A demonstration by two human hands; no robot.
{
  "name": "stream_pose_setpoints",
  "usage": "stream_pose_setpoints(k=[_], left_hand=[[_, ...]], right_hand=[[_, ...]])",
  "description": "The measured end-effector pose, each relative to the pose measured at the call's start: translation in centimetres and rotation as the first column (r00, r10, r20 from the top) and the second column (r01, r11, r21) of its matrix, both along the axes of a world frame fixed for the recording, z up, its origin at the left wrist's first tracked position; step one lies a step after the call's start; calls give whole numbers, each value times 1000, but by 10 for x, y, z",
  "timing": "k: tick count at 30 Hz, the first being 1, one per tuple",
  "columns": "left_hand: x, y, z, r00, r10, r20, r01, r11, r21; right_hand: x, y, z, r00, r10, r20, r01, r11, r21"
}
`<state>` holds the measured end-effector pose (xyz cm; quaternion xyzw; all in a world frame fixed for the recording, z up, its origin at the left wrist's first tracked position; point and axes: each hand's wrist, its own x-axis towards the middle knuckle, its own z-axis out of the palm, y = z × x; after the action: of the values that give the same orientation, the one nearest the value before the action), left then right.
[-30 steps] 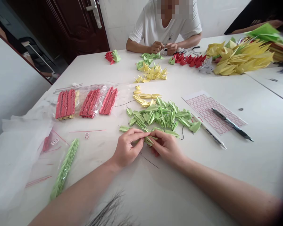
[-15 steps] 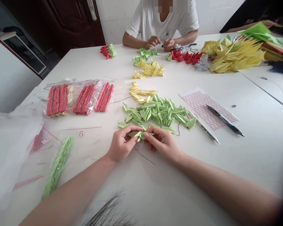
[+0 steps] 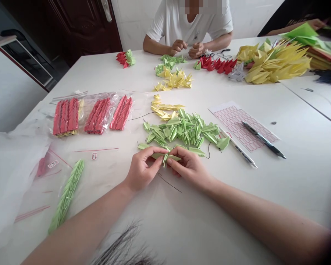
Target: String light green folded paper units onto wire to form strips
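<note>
Between my fingertips is a small green folded paper piece (image 3: 164, 159). My left hand (image 3: 145, 166) pinches its left side, thumb below and index finger on top. My right hand (image 3: 188, 164) pinches the right side the same way. Just beyond my hands lies a pile of green folded papers (image 3: 184, 129), with dark thread ends at its edges. Yellow folded papers (image 3: 165, 109) sit behind that pile. On the table below my hands is a thin dark needle-like wire (image 3: 170, 184).
Bagged red folded papers (image 3: 66, 116) and a green folded bundle (image 3: 67, 197) lie left. A label sheet (image 3: 245, 125), a black pen (image 3: 263, 140) and a white pen (image 3: 238, 149) lie right. Across the table (image 3: 306, 147), a person (image 3: 189, 29) sits near red and yellow papers.
The green piece between my fingers is flatter, its small folds pressed closer together at the middle. My right fingertips have shifted slightly. Across the table, the person's hands have moved a little.
</note>
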<state>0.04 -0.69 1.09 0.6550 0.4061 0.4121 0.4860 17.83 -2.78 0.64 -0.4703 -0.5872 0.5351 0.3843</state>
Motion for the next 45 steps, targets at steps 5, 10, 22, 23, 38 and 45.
stream_pose_setpoints(k=[5, 10, 22, 23, 38, 45], left_hand=[[-1, 0, -2, 999, -32, -24, 33, 997, 65], [-1, 0, -3, 998, -52, -33, 53, 998, 42], [2, -1, 1, 999, -16, -28, 17, 998, 53], [2, -1, 1, 1000, -7, -22, 8, 999, 48], [-2, 2, 4, 996, -40, 82, 46, 996, -79], [-2, 3, 4, 997, -71, -11, 70, 997, -43]], right_hand=[[0, 0, 1, 1000, -3, 16, 3, 1000, 18], [0, 1, -1, 1000, -7, 11, 7, 1000, 3], [1, 0, 1, 1000, 2, -10, -2, 1000, -4], [1, 0, 1, 1000, 1, -20, -1, 1000, -13], [2, 2, -3, 999, -29, -28, 28, 999, -30], [1, 2, 1, 1000, -26, 10, 26, 999, -26]])
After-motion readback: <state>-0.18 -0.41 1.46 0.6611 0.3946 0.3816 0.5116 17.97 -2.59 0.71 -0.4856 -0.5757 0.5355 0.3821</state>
